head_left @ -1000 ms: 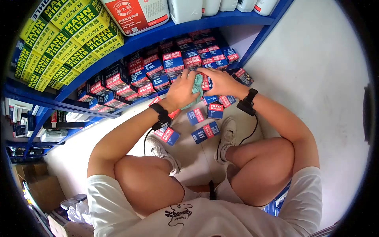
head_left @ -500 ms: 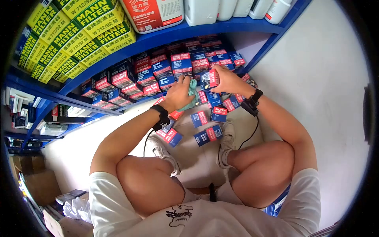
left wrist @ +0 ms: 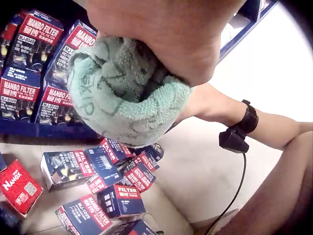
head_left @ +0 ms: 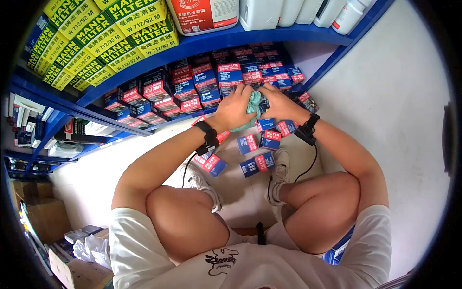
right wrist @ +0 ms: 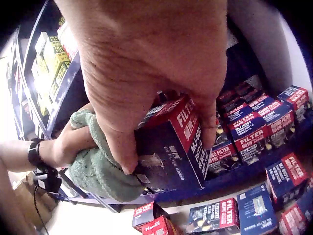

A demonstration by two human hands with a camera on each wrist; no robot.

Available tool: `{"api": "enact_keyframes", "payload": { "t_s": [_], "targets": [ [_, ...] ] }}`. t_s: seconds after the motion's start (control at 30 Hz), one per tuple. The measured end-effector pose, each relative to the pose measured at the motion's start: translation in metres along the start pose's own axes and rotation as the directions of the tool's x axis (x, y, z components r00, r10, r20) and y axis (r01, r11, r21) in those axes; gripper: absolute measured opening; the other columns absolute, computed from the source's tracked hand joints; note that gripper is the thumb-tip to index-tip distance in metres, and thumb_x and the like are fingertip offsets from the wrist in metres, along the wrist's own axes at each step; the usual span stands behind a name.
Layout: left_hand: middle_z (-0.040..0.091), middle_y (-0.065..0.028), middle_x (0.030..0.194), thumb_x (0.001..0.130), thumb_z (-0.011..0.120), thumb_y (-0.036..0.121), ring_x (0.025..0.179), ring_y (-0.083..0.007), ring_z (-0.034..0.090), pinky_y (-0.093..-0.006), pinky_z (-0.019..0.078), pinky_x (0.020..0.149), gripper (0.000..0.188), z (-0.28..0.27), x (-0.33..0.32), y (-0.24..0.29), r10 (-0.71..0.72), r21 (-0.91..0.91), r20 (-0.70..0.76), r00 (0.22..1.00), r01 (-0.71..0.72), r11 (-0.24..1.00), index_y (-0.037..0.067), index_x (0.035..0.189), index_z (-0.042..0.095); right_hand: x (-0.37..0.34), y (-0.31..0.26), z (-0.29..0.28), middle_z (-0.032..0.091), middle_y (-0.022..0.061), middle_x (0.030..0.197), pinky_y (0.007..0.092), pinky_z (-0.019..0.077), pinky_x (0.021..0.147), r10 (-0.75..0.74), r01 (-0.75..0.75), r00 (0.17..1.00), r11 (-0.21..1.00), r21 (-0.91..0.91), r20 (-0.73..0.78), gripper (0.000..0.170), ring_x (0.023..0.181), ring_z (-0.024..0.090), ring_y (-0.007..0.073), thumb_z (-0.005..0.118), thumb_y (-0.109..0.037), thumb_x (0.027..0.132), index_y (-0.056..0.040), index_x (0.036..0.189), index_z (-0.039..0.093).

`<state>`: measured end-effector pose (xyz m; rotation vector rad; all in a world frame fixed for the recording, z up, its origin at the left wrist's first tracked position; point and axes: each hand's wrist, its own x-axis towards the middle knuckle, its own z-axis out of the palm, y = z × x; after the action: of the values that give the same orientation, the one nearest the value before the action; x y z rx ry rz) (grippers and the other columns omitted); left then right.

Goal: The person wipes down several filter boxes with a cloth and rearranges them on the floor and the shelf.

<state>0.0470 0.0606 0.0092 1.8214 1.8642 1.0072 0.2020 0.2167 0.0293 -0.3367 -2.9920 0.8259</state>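
Note:
My left hand (head_left: 234,110) holds a bunched green towel (left wrist: 132,112) with dark printed letters. In my right hand (head_left: 280,106) is a blue and red oil filter box (right wrist: 166,154), gripped with the thumb on one side and the fingers on the other. The towel lies against the side of this box in the right wrist view. Both hands are close together in front of the low shelf, above the floor. From the head view most of the box is hidden behind the towel and the right hand.
Rows of similar filter boxes (head_left: 156,89) fill the low blue shelf (head_left: 192,48). Several loose boxes (head_left: 271,138) lie on the floor between the shoes (head_left: 284,164) and the shelf. Above stand yellow-green filter boxes (head_left: 91,41) and a coolant jug (head_left: 204,17). A white wall rises at the right.
Half a second ago the filter box was apart from the towel, its red side showing in the right hand. The hands have since come together again, with the towel against the box.

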Motion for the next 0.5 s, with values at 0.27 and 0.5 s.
{"api": "enact_keyframes", "payload": {
  "t_s": [0.27, 0.5],
  "targets": [
    [0.049, -0.0241, 0.119, 0.075, 0.073, 0.020, 0.104, -0.0465, 0.059, -0.0516, 0.0515, 0.087, 0.060, -0.006, 0.005, -0.004, -0.147, 0.127, -0.021, 0.989, 0.149, 0.981, 0.002, 0.124, 0.044, -0.003, -0.029, -0.005, 0.053, 0.0194, 0.110, 0.0415, 0.0459, 0.095, 0.027, -0.025, 0.999, 0.994, 0.106, -0.018, 0.072, 0.109, 0.055, 0.0364, 0.088, -0.024, 0.060, 0.0037, 0.117, 0.055],
    [0.049, -0.0240, 0.116, 0.073, 0.075, 0.017, 0.106, -0.0475, 0.057, -0.0517, 0.0514, 0.088, 0.061, 0.000, -0.004, 0.009, -0.005, 0.119, 0.012, 1.000, 0.003, 0.993, 0.001, 0.123, 0.043, -0.004, -0.015, 0.001, 0.053, 0.0175, 0.112, 0.0412, 0.0448, 0.096, -0.006, 0.008, 1.000, 0.997, 0.078, -0.022, 0.069, 0.110, 0.053, 0.0338, 0.087, -0.024, 0.065, 0.0025, 0.121, 0.055]
  ]
}}
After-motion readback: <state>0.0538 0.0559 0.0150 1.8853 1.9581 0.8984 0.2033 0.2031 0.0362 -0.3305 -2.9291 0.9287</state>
